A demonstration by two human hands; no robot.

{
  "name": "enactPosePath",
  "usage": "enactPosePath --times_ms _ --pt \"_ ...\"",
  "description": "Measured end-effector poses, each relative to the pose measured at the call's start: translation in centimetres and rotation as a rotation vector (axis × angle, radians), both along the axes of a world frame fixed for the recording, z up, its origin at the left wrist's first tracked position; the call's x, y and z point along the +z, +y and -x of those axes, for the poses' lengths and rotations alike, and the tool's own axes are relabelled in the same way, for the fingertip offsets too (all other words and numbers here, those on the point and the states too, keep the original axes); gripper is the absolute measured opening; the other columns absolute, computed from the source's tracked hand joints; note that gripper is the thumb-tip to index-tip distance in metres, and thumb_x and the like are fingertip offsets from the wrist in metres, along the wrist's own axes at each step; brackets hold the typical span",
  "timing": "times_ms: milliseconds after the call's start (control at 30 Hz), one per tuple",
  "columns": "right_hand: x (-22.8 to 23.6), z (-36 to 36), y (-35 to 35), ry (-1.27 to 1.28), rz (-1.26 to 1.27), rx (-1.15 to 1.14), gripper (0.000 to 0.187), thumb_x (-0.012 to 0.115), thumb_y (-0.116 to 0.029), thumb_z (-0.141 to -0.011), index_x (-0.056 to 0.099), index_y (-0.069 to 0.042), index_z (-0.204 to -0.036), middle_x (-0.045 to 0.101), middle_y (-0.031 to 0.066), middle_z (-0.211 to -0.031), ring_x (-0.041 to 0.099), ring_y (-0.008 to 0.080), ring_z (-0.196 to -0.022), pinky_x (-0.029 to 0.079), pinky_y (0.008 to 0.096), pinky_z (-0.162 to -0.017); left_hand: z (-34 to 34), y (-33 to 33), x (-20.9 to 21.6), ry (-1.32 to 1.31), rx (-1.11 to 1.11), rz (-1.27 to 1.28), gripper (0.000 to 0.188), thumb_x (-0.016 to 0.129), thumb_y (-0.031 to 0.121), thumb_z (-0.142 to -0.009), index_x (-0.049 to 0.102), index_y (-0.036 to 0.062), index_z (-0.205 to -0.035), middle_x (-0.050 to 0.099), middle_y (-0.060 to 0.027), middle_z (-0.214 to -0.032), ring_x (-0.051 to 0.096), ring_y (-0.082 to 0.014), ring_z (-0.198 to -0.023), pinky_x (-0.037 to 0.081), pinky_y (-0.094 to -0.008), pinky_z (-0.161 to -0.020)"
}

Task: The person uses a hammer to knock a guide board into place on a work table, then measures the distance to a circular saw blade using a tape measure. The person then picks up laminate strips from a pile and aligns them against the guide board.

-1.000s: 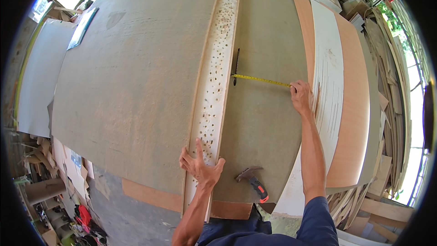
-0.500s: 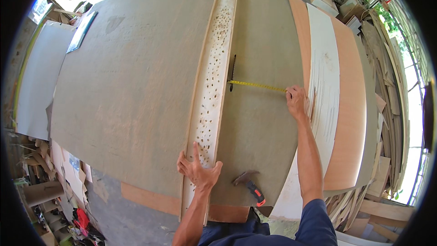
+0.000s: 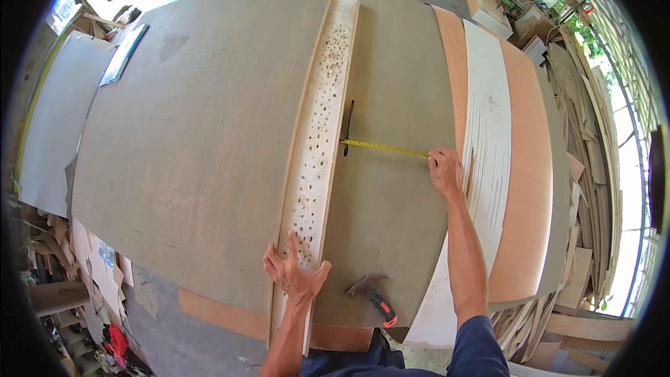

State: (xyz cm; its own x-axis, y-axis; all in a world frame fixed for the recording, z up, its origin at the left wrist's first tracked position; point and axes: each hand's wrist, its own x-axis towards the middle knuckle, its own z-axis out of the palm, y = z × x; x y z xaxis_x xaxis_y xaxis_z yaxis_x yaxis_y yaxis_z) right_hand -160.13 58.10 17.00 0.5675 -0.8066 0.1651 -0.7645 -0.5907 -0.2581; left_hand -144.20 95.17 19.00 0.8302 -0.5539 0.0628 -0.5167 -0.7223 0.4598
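A long white board (image 3: 333, 49) with raised wooden side edges and many small holes lies lengthwise across the large grey-brown sheet (image 3: 188, 153). My left hand (image 3: 296, 278) spans its near end, thumb at the right edge, curled fingers at the left edge, index finger stretched along the face. My right hand (image 3: 445, 171) is closed, pinching one end of a yellow tape measure (image 3: 387, 148). The extended tape runs left to the board's right edge; any case is hidden. Beside the board, a slim dark tool (image 3: 349, 129) lies at the tape's far end.
A claw hammer (image 3: 377, 299) with a black and red handle rests near the front edge. White and tan panel strips (image 3: 488, 119) lie along the right side, with stacked wood offcuts (image 3: 593, 146) beyond. A thin glossy item (image 3: 124, 54) sits at the far left.
The whole view has shifted, so everything appears slightly lower and further left. Both hands keep about the same places on the board and tape.
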Motion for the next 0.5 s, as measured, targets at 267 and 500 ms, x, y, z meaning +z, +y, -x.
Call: enactPosePath --times_ms 267,500 --pt "-0.18 0.02 -0.51 -0.01 -0.001 0.017 0.014 0.059 -0.015 -0.085 0.07 -0.008 -0.089 0.063 0.0055 -0.093 0.055 0.0287 -0.092 0.049 0.0411 -0.077 0.04 -0.34 0.26 -0.018 0.013 0.011 0.092 0.076 0.032 -0.045 0.053 0.0146 -0.132 0.039 -0.0275 -0.122 0.038 -0.0427 -0.113 0.034 -0.0536 -0.093" --pt "0.37 -0.33 -0.57 -0.045 -0.023 0.044 0.012 0.061 -0.011 -0.083 0.07 -0.005 -0.089 0.062 0.0077 -0.09 0.054 0.0286 -0.086 0.045 0.0393 -0.077 -0.07 -0.16 0.13 -0.018 0.008 0.005 0.09 0.077 0.034 -0.045 0.054 0.0166 -0.131 0.039 -0.0274 -0.121 0.038 -0.0429 -0.111 0.034 -0.0533 -0.091"
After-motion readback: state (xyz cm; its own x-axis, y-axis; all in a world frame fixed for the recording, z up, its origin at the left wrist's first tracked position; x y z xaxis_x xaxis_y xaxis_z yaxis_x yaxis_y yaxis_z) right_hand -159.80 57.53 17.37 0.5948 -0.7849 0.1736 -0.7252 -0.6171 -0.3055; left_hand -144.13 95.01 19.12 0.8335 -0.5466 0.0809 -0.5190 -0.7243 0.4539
